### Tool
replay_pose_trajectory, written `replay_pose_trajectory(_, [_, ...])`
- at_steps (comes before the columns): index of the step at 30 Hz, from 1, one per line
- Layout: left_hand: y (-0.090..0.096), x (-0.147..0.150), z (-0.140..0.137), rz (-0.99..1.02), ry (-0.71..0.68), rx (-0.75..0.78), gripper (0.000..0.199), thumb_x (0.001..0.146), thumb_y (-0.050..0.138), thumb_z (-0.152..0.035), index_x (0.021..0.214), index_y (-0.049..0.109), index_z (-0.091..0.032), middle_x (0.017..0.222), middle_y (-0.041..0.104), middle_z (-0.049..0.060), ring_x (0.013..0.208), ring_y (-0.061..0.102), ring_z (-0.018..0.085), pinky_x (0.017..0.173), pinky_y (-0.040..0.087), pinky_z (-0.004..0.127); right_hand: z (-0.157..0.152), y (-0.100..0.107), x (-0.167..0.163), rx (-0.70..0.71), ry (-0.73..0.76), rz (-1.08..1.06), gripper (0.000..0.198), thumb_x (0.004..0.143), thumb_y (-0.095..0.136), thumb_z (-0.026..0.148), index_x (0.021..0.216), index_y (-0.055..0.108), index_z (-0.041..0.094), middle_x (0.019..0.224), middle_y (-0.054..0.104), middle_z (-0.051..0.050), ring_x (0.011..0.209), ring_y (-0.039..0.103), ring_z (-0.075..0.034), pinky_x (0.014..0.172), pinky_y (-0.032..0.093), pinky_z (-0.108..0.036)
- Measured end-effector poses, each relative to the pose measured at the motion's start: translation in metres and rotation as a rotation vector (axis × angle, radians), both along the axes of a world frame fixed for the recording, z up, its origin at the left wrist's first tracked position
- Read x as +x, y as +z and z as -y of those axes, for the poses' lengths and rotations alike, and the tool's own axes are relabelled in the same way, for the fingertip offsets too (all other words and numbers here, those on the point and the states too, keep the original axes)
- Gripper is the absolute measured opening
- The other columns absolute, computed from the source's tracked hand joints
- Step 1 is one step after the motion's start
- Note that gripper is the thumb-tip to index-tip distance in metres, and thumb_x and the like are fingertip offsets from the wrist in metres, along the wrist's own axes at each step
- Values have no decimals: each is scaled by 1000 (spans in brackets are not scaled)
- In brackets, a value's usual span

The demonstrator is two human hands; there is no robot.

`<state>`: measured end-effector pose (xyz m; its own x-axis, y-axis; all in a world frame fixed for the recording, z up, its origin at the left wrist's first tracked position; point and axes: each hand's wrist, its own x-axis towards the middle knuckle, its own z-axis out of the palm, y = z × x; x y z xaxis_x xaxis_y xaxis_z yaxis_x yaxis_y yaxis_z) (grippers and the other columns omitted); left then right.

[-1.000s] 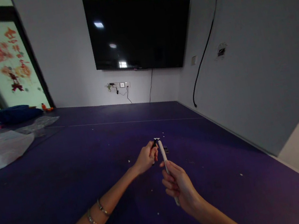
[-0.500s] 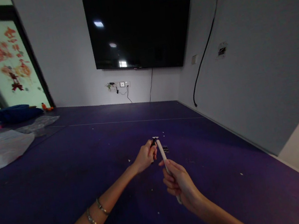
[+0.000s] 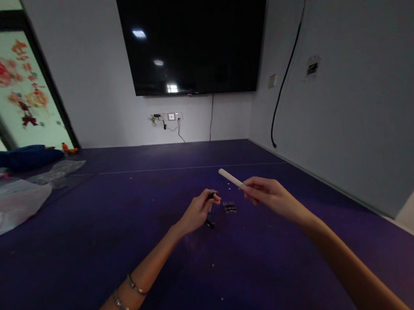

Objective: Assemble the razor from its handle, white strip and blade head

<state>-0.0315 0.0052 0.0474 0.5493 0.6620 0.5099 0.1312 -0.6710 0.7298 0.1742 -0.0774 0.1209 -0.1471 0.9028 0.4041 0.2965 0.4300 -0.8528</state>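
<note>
My left hand [image 3: 201, 210] is closed around a small black tool [image 3: 211, 194], whose head pokes out past the fingers. A dark end of something [image 3: 210, 224] shows below that hand; I cannot tell whether it belongs to the same tool. Off to the right, my right hand [image 3: 269, 193] grips a white, round-ended stick [image 3: 230, 178] by its lower end. The stick tilts up to the left, apart from the black tool. Between the hands, a small dark rectangular piece with light markings [image 3: 229, 207] lies on the purple surface [image 3: 166, 289].
White specks [image 3: 222, 299] dot the purple surface. Crumpled clear plastic [image 3: 57, 172], white sheeting [image 3: 9, 209] and blue cloth [image 3: 25, 158] lie at the left, by a small orange object [image 3: 65, 148]. A television [image 3: 196, 43] hangs on the far wall; a black cable [image 3: 287, 67] dangles at the right.
My right hand has moved up and right, taking the white stick away from the tool's head. The stick now leans further left. My left hand has turned slightly, its tool lower in the fingers.
</note>
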Motion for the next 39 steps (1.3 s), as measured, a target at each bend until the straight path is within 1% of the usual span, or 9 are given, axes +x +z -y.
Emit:
replay_pose_trajectory(3, [-6, 2, -1, 62, -89, -146, 19, 90, 38, -31, 92, 47, -15, 79, 62, 5, 65, 59, 12, 61, 47, 25, -6, 1, 10, 67, -51, 100, 20, 77, 58, 37, 74, 65, 19, 62, 55, 1, 57, 46, -11, 53, 34, -23])
replay_pose_trajectory(6, [-13, 6, -1, 122, -141, -283, 21, 89, 38, -36, 91, 43, -16, 68, 58, 1, 50, 56, 9, 48, 44, 21, -16, -1, 15, 102, -88, 189, 23, 78, 56, 39, 75, 66, 19, 65, 57, 0, 61, 48, -12, 56, 34, -24])
replay_pose_trajectory(9, [-14, 8, 1, 146, -144, -309, 22, 89, 38, -37, 92, 42, -16, 65, 57, 0, 48, 55, 9, 45, 42, 20, -28, -4, 15, 131, -92, 246, 25, 77, 56, 41, 73, 67, 19, 64, 58, -1, 61, 48, -13, 57, 35, -25])
replay_pose_trajectory(12, [-12, 8, 4, 132, -102, -254, 22, 89, 37, -37, 93, 43, -16, 68, 58, 1, 52, 56, 10, 50, 44, 21, -34, -6, 12, 154, -79, 272, 25, 77, 56, 41, 72, 67, 19, 64, 60, -1, 61, 49, -14, 58, 36, -26])
replay_pose_trajectory(17, [-6, 5, 5, 32, -37, -67, 21, 91, 35, -33, 92, 46, -15, 73, 60, 4, 64, 58, 12, 63, 45, 25, -34, -6, 13, 124, 21, 344, 25, 79, 54, 39, 76, 69, 19, 72, 64, -2, 70, 55, -16, 63, 40, -27])
replay_pose_trajectory(23, [-1, 0, 7, -87, 22, 83, 21, 92, 34, -28, 88, 50, -17, 79, 60, 5, 71, 55, 13, 68, 42, 26, -31, -6, 16, 148, 12, 356, 24, 79, 54, 38, 80, 71, 21, 77, 68, -3, 72, 58, -17, 66, 43, -28])
replay_pose_trajectory(29, [-3, -3, 6, -166, 40, 155, 14, 90, 35, -21, 93, 48, -17, 83, 60, 5, 71, 55, 13, 67, 41, 25, -26, -5, 13, 130, 100, 355, 22, 79, 56, 36, 89, 73, 25, 82, 71, -2, 74, 61, -19, 66, 45, -31])
replay_pose_trajectory(33, [-4, -2, 4, -164, 56, 153, 12, 89, 36, -17, 93, 47, -17, 82, 60, 5, 71, 56, 13, 66, 40, 24, -23, -3, 13, 143, 146, 409, 18, 77, 60, 33, 85, 74, 26, 75, 71, -2, 63, 60, -17, 60, 43, -30])
replay_pose_trajectory(39, [-1, -1, 6, -143, 49, 138, 12, 89, 36, -17, 90, 48, -17, 82, 62, 5, 73, 57, 14, 67, 41, 25, -23, -1, 12, 222, 105, 421, 18, 79, 58, 33, 89, 73, 27, 76, 72, -2, 64, 60, -18, 62, 42, -30])
